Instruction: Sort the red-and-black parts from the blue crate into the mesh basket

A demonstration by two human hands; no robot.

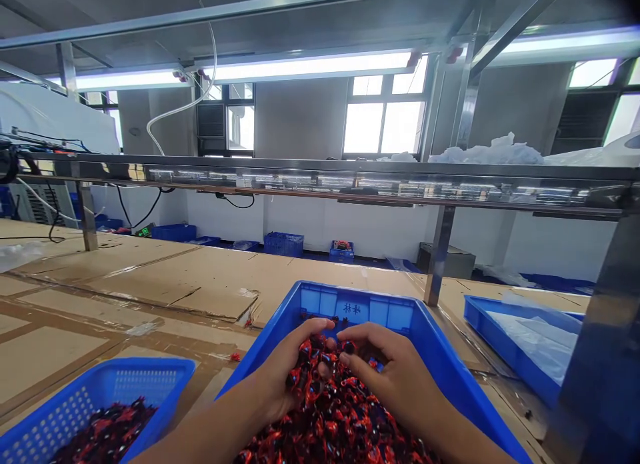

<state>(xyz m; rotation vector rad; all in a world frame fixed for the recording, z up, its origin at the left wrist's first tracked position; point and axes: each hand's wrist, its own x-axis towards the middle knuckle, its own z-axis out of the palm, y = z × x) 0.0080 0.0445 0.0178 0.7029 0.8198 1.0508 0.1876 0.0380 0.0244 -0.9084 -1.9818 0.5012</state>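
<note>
Blue tray (385, 311) at the near edge of the worktop (150, 277), heaped with red-and-black pieces (340, 424), and I've got both hands in it: left hand (290, 374) cupped around a clump, right hand (395, 377) curled over the same clump, fingers bent. Blue basket (165, 374) at the near left corner holds a smaller heap. My read: early going, most of the pile unhandled.

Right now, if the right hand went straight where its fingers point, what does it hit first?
Probably the left hand: the right hand points leftward at it across the red-and-black pieces in the blue bin. Depth is hard to judge.
</note>
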